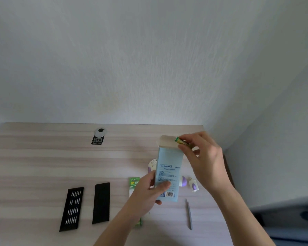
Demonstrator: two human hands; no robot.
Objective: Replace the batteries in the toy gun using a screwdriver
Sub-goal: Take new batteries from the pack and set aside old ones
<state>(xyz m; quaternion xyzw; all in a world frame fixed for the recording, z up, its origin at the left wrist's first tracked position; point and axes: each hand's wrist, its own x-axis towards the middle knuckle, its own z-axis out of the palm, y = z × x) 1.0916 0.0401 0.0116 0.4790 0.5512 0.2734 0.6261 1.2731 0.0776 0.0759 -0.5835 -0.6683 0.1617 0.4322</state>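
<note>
While the left hand [149, 190] grips the light blue box [169, 167] near its base, the right hand [203, 160] pinches a green-and-gold battery [182, 142] at its open top; the toy gun [153, 164] lies behind the left grip.

A pale wood-grain worktop [34, 166] runs back to a white textured wall [132, 59] on the far side. Near its far edge, left of centre, sits a round silver cable grommet with a black cap [100, 132]. A black rectangular label printed "100%" [97, 140] touches the grommet's near side. Off the worktop's right edge, a dark blue-grey surface [283, 224] is too blurred to identify.
</note>
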